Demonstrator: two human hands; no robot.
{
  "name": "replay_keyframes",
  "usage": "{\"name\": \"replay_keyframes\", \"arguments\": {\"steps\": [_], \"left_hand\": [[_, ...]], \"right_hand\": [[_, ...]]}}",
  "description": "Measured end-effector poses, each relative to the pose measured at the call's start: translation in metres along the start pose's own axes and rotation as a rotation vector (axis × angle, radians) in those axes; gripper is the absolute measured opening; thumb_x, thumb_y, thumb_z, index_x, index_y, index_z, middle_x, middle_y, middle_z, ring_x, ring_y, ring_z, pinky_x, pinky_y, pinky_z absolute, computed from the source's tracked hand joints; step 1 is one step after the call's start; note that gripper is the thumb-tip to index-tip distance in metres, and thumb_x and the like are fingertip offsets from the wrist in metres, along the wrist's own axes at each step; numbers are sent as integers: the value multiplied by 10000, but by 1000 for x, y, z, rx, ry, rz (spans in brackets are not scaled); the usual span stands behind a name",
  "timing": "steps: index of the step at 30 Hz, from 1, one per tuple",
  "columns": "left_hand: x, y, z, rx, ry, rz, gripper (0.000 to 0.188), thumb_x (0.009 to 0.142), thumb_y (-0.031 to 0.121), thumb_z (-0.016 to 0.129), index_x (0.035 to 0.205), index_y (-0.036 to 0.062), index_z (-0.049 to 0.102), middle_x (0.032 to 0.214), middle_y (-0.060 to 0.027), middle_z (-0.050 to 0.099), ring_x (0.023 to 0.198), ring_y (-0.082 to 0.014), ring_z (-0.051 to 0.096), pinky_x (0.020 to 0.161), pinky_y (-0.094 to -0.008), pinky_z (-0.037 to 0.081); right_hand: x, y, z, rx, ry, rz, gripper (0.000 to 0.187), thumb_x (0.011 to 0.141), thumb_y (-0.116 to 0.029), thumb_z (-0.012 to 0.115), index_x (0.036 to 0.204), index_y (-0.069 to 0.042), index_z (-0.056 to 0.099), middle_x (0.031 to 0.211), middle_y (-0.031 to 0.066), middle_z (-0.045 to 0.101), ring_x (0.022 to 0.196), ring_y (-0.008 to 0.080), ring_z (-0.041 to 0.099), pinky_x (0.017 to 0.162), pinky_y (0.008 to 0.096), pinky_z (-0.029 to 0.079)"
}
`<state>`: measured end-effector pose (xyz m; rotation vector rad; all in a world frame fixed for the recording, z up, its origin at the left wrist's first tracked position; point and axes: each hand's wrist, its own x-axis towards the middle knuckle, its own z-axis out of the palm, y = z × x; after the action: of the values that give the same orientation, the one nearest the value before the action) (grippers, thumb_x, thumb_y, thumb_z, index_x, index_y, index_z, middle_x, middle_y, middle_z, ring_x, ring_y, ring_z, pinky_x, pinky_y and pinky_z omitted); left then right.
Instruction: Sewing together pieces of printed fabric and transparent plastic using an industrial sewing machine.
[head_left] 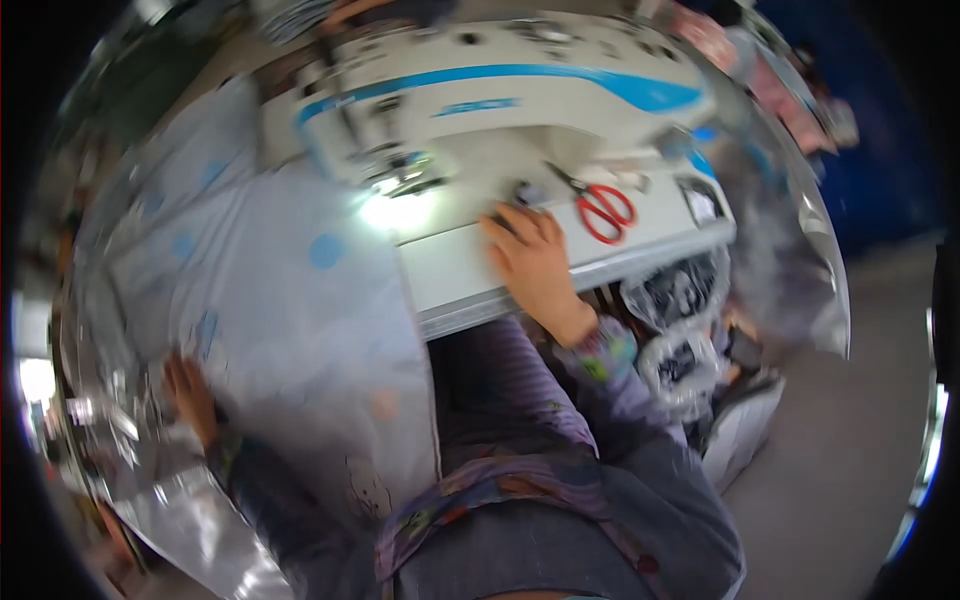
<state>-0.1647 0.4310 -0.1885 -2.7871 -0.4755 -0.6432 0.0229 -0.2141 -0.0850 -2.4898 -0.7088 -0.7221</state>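
A white sewing machine [570,115] with a blue stripe stands before me, its lamp lit beside the needle. Pale grey-blue fabric [300,310] with blue dots covers the bed's left side and hangs down toward my lap. My left hand [190,395] rests on the fabric's left part, fingers stretched out. My right hand [535,265] is over the white machine bed [450,270], its fingers bent around something dark that blur hides. Just beyond those fingertips is a small grey metal piece [528,193]. Red-handled scissors [603,212] lie to its right.
Clear plastic bags [680,290] with dark contents hang below the table's right edge. A shiny plastic-like sheet [200,530] covers the left side surface. Pink cloth [790,100] is at the far right, and another person's arm [360,10] shows behind the machine.
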Motion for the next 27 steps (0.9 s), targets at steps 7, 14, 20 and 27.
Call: {"name": "replay_keyframes", "arguments": {"steps": [7, 14, 20, 27], "left_hand": [[-10, 5, -1, 287, -2, 294, 323, 1034, 220, 494, 1257, 64, 668, 1339, -206, 603, 1256, -358, 551, 1086, -476, 435], [25, 140, -140, -213, 151, 15, 395, 1045, 358, 524, 1280, 82, 679, 1375, -195, 582, 1278, -391, 532, 1044, -529, 455], [48, 165, -163, -298, 68, 99, 428, 1069, 366, 458, 1340, 83, 630, 1463, -195, 496, 1337, -368, 493, 1096, -499, 428], [62, 262, -207, -429, 35, 158, 408, 1067, 344, 471, 1358, 100, 620, 1488, -196, 466, 1371, -355, 463, 1115, -469, 412]], "right_hand": [[-47, -4, -28, 164, 90, 74, 455, 832, -154, 714, 1277, -102, 628, 1333, 132, 578, 1234, 316, 532, 1051, 452, 420], [-412, 177, -152, -450, 581, 1181, 158, 881, -54, 622, 1017, -56, 702, 982, 142, 695, 931, 312, 674, 818, 405, 533], [-556, 247, -232, -857, 326, 1696, 368, 864, -280, 690, 1143, -43, 657, 1108, 209, 659, 1059, 420, 617, 905, 492, 503], [-586, 266, -284, -775, -51, 1924, 383, 890, -338, 589, 1073, -24, 710, 1107, 249, 696, 1065, 421, 664, 927, 506, 522]]}}
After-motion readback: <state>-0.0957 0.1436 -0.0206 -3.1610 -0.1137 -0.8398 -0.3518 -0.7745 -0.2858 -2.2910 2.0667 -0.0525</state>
